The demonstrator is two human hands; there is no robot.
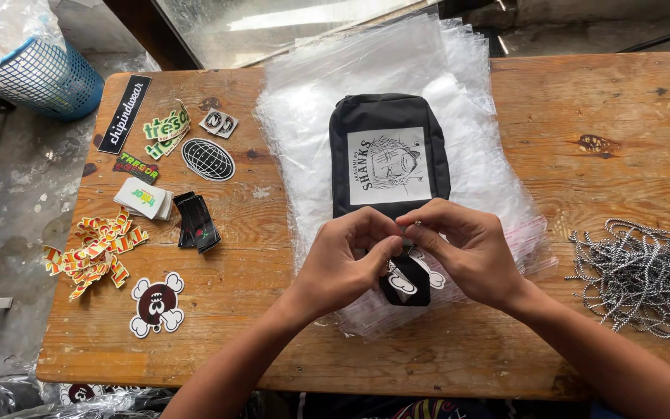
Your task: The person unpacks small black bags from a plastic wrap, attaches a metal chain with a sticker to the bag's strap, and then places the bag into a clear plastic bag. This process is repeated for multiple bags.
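Two hands meet at bench centre, just below black pouch (390, 155). Left hand (344, 260) and right hand (463, 248) both pinch same skull-shaped sticker (411, 281), fingertips closed on its upper edge (I cannot tell which grip bears more). Pouch lies flat on stack of clear plastic bags (474, 147), white printed patch up. At 9 o'clock: loose stickers (157, 305) scattered on wooden bench (606, 116). At 3 o'clock: heap of speckled cords (645, 275). Blue basket (40, 77) at 10 o'clock, off bench.
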